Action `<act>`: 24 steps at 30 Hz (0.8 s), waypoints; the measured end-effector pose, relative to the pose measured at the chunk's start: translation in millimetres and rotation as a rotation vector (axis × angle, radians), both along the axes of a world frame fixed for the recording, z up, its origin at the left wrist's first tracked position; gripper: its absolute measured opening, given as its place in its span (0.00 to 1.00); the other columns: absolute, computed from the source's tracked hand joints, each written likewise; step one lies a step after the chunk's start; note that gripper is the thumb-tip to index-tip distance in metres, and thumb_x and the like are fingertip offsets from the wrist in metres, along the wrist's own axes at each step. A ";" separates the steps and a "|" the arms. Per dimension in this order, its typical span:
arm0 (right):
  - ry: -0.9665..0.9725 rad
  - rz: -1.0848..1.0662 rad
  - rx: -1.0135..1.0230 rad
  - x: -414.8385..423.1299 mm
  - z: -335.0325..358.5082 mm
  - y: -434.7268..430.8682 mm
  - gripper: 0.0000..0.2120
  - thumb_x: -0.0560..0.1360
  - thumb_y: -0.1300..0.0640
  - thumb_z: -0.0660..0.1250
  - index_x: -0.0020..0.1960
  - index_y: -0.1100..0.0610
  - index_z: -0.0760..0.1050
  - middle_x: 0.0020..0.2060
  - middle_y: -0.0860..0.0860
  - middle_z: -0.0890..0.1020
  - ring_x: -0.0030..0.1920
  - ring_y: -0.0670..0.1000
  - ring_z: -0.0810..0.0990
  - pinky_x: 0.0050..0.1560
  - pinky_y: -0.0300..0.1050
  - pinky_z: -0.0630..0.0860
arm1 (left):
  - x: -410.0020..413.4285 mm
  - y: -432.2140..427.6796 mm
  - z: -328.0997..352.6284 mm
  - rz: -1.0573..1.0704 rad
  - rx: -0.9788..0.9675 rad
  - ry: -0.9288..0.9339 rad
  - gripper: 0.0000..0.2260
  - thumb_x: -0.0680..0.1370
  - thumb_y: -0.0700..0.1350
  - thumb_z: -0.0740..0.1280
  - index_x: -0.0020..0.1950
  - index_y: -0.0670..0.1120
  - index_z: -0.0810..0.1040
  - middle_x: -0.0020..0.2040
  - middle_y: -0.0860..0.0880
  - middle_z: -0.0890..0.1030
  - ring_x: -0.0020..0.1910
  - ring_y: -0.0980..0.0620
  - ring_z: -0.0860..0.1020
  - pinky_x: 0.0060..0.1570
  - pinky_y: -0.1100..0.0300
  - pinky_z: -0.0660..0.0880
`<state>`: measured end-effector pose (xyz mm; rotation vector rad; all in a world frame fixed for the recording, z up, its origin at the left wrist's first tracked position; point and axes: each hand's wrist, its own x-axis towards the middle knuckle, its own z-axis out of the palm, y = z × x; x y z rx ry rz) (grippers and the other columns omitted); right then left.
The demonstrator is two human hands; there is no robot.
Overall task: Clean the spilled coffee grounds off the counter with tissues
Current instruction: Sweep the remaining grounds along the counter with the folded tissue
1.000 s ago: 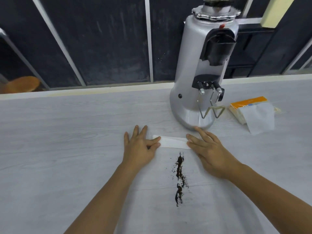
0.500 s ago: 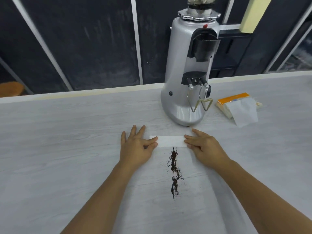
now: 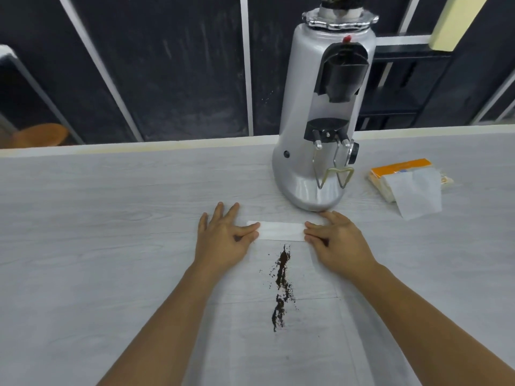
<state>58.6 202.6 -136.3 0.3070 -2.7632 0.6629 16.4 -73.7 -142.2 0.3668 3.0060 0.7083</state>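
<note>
We note the pale wood-grain surface (image 3: 83, 218) spanning the whole view, with a silver coffee grinder (image 3: 320, 121) standing upright at its far side, right of centre. Well to the right of the grinder lies an orange tissue pack (image 3: 401, 168), one sheet pulled partly out and draped toward us. Just in front of the grinder's base we see a folded white tissue (image 3: 280, 231), a narrow flat strip whose long axis runs left to right. The left hand (image 3: 223, 240) rests flat on the surface, fingers spread, thumb and forefinger together on the strip's left end; the right hand (image 3: 338, 242) lies likewise, fingertips pressing the right end. Neither hand lifts the strip. The coffee grounds (image 3: 281, 285) form a thin, dark brown, ragged streak with scattered specks beside it, long axis running away from us toward the tissue. Its far tip sits just short of the strip's near edge, between the two forearms.
</note>
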 end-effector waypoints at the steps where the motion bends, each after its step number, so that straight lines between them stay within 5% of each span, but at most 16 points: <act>1: 0.006 -0.005 -0.002 0.7 -0.8 -1.7 0.10 0.71 0.58 0.75 0.51 0.54 0.85 0.48 0.51 0.87 0.59 0.56 0.80 0.65 0.46 0.69 | 0.1 0.3 -0.1 -0.002 -0.001 0.001 0.12 0.78 0.66 0.59 0.60 0.73 0.75 0.79 0.57 0.60 0.80 0.52 0.47 0.77 0.44 0.40; 18: -0.099 -0.147 0.004 87.6 -9.4 -43.7 0.11 0.74 0.53 0.71 0.56 0.52 0.83 0.53 0.53 0.85 0.65 0.56 0.76 0.71 0.48 0.64 | 52.6 -33.9 9.9 -0.130 0.041 -0.046 0.10 0.79 0.62 0.62 0.59 0.70 0.78 0.79 0.56 0.61 0.80 0.52 0.45 0.76 0.44 0.35; 24: -0.097 -0.177 0.017 134.7 -4.4 -75.8 0.10 0.72 0.56 0.74 0.53 0.52 0.84 0.53 0.61 0.84 0.59 0.61 0.79 0.63 0.47 0.70 | 94.3 -61.5 11.0 -0.143 0.022 -0.022 0.09 0.79 0.61 0.62 0.56 0.69 0.80 0.79 0.54 0.61 0.81 0.50 0.45 0.76 0.43 0.35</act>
